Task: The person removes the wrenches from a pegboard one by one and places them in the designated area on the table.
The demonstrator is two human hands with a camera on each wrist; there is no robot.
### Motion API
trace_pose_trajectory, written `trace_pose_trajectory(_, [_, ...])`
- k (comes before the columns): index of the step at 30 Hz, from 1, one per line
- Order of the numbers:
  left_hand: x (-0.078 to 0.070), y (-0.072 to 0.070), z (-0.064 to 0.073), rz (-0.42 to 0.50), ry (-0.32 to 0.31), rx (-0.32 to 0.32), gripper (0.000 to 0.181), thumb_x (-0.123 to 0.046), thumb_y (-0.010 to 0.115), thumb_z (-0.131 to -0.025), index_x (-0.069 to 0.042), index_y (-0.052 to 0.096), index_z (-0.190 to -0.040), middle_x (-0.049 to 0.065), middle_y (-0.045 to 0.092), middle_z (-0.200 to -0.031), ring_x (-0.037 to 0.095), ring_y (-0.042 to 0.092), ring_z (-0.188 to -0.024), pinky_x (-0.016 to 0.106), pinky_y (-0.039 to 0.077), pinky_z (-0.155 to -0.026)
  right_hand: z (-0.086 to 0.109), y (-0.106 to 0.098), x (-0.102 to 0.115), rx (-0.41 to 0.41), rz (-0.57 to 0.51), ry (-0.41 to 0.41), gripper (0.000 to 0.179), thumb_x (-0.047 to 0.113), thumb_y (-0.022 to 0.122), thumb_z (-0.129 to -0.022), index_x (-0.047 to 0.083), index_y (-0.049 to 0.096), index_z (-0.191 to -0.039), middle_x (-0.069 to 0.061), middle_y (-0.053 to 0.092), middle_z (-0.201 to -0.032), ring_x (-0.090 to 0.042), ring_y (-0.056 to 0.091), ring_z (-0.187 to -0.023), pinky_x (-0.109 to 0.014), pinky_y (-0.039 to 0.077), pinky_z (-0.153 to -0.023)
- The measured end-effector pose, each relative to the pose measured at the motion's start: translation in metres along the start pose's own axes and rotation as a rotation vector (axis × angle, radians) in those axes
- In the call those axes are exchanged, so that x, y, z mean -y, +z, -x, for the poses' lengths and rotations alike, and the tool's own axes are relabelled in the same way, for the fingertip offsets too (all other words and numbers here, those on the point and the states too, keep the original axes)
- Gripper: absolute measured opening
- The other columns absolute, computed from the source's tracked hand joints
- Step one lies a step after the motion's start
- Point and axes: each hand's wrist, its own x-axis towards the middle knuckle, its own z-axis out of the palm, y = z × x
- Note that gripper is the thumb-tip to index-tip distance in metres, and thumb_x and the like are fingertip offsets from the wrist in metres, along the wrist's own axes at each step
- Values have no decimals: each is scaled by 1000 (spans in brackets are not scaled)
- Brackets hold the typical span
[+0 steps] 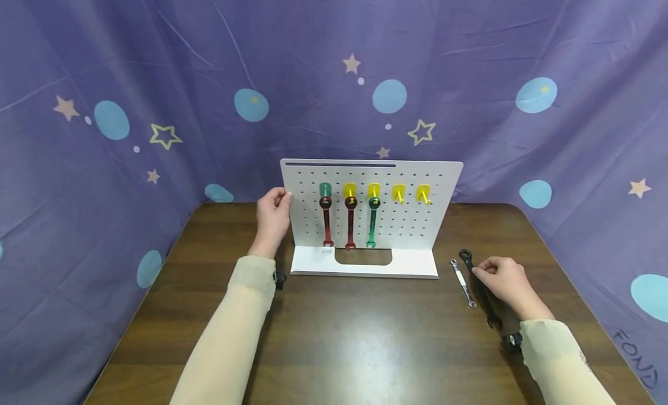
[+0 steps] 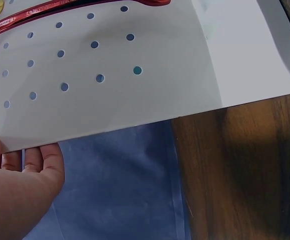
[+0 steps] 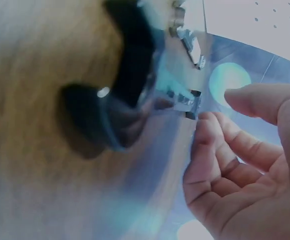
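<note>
My left hand (image 1: 273, 214) grips the left edge of a white pegboard stand (image 1: 313, 260), its fingers (image 2: 51, 157) bent round the edge. On the board hang a red wrench (image 1: 327, 225), a darker red wrench (image 1: 351, 228) and a green wrench (image 1: 372, 225). At the right, my right hand (image 1: 502, 277) is over a black wrench (image 1: 482, 295) lying on the table, fingertips right at its shaft. In the right wrist view the thumb (image 3: 252, 102) stands apart from the bent fingers. A small silver wrench (image 1: 463, 283) lies just left of the black one.
Two yellow hooks (image 1: 424, 194) on the board's right side carry nothing. The stand sits near the back of a brown wooden table (image 1: 355, 335). A purple curtain (image 1: 323, 120) with stars and dots hangs behind and at both sides.
</note>
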Motion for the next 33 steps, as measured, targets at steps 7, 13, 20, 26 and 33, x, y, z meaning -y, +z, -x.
trace_pose_trajectory(7, [-2,1,-1,-6,10,5,15,-6,61,-103,7,69,-106,18,67,-89,16,52,-72,23,41,-61,-3,3,12,-124,-64,-84,17,19,72,-95,2,73,-95,-4,71,-82,-19,66,-74,-34,51,-67])
trace_pose_trajectory(13, [-3,0,-1,-2,14,7,15,-5,62,-102,8,70,-106,20,66,-87,16,51,-71,23,41,-61,-5,6,24,-183,-135,-134,12,17,72,-95,4,74,-95,-2,70,-81,-13,62,-72,-19,45,-64])
trace_pose_trajectory(20, [0,-3,-4,-11,22,-10,15,-5,61,-102,7,69,-106,19,68,-90,17,55,-74,23,43,-63,-9,8,42,-150,-247,-166,12,11,74,-93,1,73,-100,-8,71,-87,-14,63,-77,-16,47,-68])
trace_pose_trajectory(26, [-1,-2,-3,-10,16,-12,15,-5,62,-102,7,70,-106,19,69,-92,20,56,-76,24,43,-62,-12,14,52,-126,-301,-192,14,7,74,-93,-3,72,-103,-11,72,-92,-12,65,-82,-14,48,-72])
trace_pose_trajectory(33, [-1,-1,0,-14,22,-4,15,-5,60,-102,8,69,-105,20,69,-92,18,55,-75,23,42,-63,-14,22,57,-66,-343,-207,20,12,72,-97,-3,71,-110,-12,72,-100,-15,67,-89,-15,50,-76])
